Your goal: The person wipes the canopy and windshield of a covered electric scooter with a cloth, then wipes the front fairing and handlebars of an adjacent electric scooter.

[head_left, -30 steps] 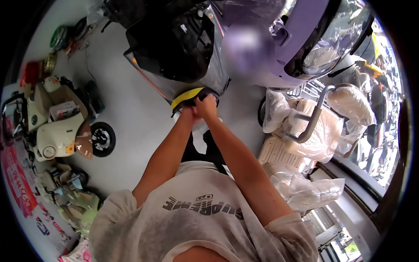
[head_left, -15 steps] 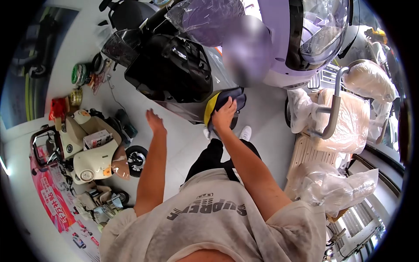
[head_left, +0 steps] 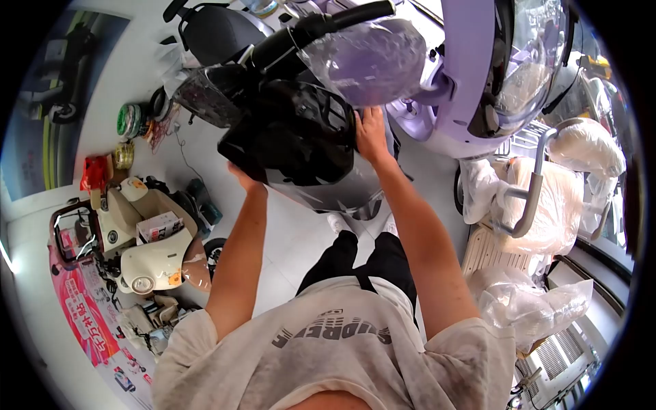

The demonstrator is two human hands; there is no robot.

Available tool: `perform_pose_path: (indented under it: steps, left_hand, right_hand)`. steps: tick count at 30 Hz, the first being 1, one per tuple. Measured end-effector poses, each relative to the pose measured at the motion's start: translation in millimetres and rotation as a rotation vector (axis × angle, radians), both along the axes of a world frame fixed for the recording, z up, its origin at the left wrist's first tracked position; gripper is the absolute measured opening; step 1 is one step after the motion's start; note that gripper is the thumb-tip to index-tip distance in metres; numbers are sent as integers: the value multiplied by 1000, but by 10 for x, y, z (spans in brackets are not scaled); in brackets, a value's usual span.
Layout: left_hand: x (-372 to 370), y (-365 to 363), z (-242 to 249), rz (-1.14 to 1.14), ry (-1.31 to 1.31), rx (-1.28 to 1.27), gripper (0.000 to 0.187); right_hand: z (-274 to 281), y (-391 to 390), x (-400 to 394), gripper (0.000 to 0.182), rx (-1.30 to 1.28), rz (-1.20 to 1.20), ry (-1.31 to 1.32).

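Note:
A black scooter, seen from the front, stands before me with its glossy front panel [head_left: 294, 140] facing me. My left hand [head_left: 247, 180] is at the panel's lower left edge, its fingertips hidden behind it. On the opposite side, my right hand [head_left: 372, 134] grips the panel's right edge with its fingers pointing up and away from me. A clear windshield piece [head_left: 208, 92] and a black handlebar grip [head_left: 362, 15] show above the panel. Below it is the scooter's grey lower front [head_left: 328, 195]. The yellow and dark item is out of sight.
A lilac vehicle [head_left: 471, 82] with a windshield stands close at the right, beside a plastic-wrapped lilac part [head_left: 372, 58]. Plastic-wrapped seats [head_left: 547, 198] with a grey armrest bar [head_left: 529, 198] are farther right. A cream scooter [head_left: 154, 263] and coiled wires [head_left: 128, 119] are at the left.
My right hand has moved up from the yellow and dark item, now unseen, to the panel's right edge. My left hand has come up to its left edge. The view has shifted slightly.

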State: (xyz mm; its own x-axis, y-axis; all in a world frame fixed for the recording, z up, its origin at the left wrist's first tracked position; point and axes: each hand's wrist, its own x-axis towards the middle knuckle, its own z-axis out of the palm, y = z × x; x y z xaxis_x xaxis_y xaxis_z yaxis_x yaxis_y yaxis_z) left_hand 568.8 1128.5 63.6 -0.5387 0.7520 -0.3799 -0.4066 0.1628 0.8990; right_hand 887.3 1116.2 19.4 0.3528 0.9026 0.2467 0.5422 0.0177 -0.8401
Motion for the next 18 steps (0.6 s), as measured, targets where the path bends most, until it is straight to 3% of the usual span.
perform_pose_path:
  steps: [1, 3, 4, 7, 9, 11, 12, 16, 18]
  left_hand:
    - [224, -48, 174, 22, 117, -48, 69]
    - [310, 6, 194, 52, 229, -96, 70]
    - [258, 3, 103, 53, 191, -96, 70]
    - [16, -33, -207, 58, 168, -102, 70]
    - [-49, -37, -276, 54, 176, -103, 70]
    - [-125, -61, -426, 62, 60, -27, 70]
    - [-178, -61, -527, 65, 21, -3, 70]
    - [-364, -41, -708, 63, -30, 5, 69]
    - [-407, -40, -735, 50, -21, -6, 69]
  right_hand:
    - [-99, 98, 35, 43, 6, -2, 1]
    - [-305, 264, 145, 34, 54, 207, -329]
    - [-309, 226, 151, 34, 31, 197, -500]
    - [-166, 187, 94, 36, -77, 114, -323]
    - [-204, 247, 49, 37, 22, 48, -397]
    - [-144, 199, 98, 41, -148, -13, -64]
    - [-341, 234, 110, 48, -73, -20, -304]
    - [-516, 178, 163, 50, -59, -79, -244]
    - [-456, 59, 248, 45, -177, -34, -146]
